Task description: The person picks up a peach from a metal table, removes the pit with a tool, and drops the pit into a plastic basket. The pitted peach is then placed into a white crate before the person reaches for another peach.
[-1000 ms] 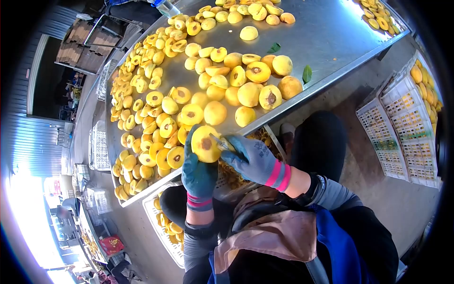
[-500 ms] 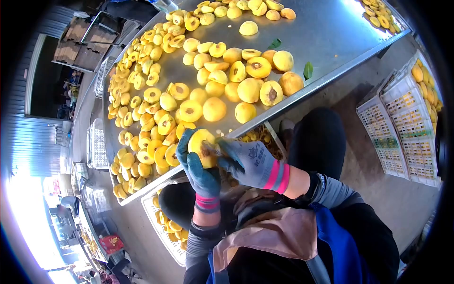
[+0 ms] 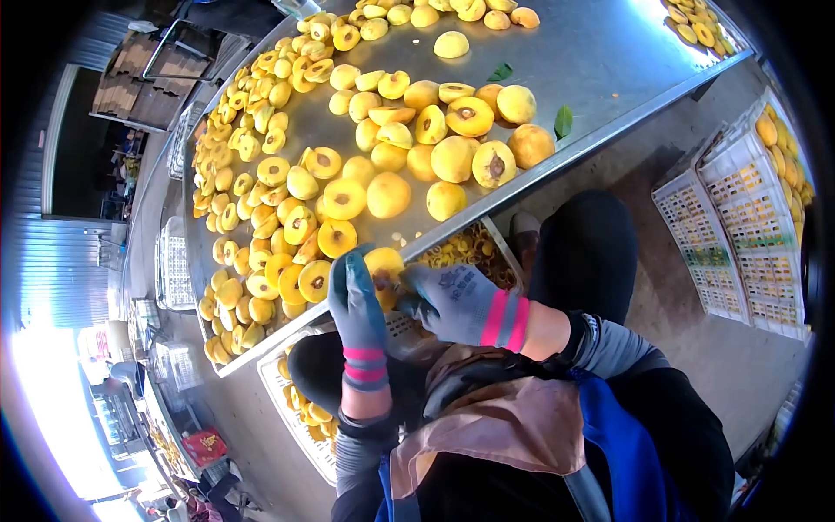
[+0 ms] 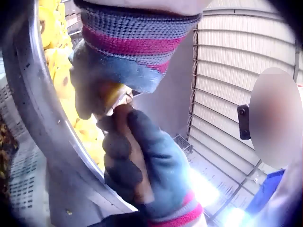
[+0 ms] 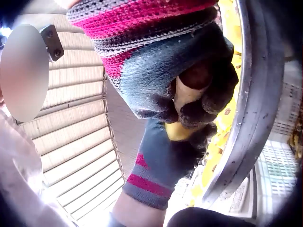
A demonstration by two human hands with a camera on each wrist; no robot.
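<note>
My gloved left hand (image 3: 361,313) holds a yellow peach half (image 3: 383,264) just off the table's near edge. Its cut side has a brown centre and faces my right hand. In my gloved right hand (image 3: 458,302) is a small tool with a wooden handle (image 4: 140,165), the fingers curled round it. The tool's metal tip (image 4: 124,98) is at the peach, seen in the left wrist view; its exact shape is hidden. Many cut peach halves (image 3: 344,198) lie on the metal table (image 3: 557,78) beyond both hands, some cut side up with brown centres.
White crates (image 3: 709,244) with yellow fruit stand at the right. Another crate (image 3: 283,396) of fruit pieces is below the table by my left knee. Under the table edge sits a container of brown and yellow scraps (image 3: 474,252). Green leaves (image 3: 564,122) lie near the table's edge.
Both hands have come slightly lower, nearer my lap. The peach half, its cut face earlier in full view, has turned and is now partly covered by the hands.
</note>
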